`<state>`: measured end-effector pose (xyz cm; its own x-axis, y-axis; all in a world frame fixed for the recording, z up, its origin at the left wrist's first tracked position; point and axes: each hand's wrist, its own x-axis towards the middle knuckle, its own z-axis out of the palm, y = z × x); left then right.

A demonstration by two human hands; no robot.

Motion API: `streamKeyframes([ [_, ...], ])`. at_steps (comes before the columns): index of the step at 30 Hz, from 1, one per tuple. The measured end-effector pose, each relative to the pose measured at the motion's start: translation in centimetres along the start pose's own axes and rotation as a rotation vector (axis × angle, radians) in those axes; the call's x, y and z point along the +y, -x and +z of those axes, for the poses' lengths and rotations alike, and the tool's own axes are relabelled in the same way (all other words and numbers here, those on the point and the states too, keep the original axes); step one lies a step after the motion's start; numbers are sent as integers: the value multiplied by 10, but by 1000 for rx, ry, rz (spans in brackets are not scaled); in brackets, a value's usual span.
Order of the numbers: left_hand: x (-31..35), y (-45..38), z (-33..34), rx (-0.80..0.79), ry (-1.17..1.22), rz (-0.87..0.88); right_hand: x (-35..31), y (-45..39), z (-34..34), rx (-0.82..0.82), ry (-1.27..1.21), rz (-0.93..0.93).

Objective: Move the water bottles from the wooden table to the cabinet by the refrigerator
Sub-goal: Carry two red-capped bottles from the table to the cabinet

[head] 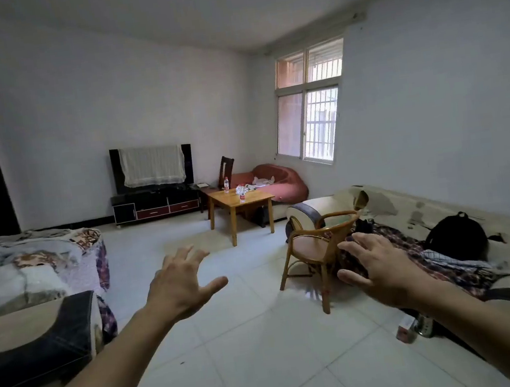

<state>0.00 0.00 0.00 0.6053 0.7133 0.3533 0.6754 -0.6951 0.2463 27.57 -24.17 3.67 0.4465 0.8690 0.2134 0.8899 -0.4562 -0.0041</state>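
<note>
- Left hand [180, 291] and right hand [382, 269] reach forward, fingers spread, holding nothing.
- Well beyond them, water bottles [240, 192] stand on the wooden table [249, 199].
- Approach step, likely; next, walk over and grasp.

Both bare forearms reach forward from the lower corners of the view, palms down. The left hand [180, 287] has its fingers spread wide and thumb out to the side. The right hand [382, 269] is likewise splayed, holding nothing, thumb pointing inward.
</note>
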Motion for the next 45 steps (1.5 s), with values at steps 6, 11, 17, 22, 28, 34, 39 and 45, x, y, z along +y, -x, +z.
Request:
streamKeyframes([
  [6, -14, -77, 32, -25, 3, -16, 10, -77, 18, 71, -38, -12],
  [11, -14, -155, 61, -29, -39, 11, 32, -159, 47, 75, -68, -11],
  [17, -31, -265, 82, -19, -117, -26, 51, -277, 79, 48, -120, -21],
  [22, -52, -335, 115, -41, -130, -59, 55, -360, 106, 16, -153, -29],
  [28, -95, -420, 161, -57, -107, -85, 48, -466, 140, -5, -136, -40],
  [34, -160, -520, 194, -37, -46, -88, 21, -577, 170, -16, -120, -19],
  [39, -217, -608, 209, -32, -3, -113, -4, -670, 181, -18, -75, -1],
  [45, -260, -686, 249, -95, 25, -112, -18, -767, 208, -11, -69, -22],
])
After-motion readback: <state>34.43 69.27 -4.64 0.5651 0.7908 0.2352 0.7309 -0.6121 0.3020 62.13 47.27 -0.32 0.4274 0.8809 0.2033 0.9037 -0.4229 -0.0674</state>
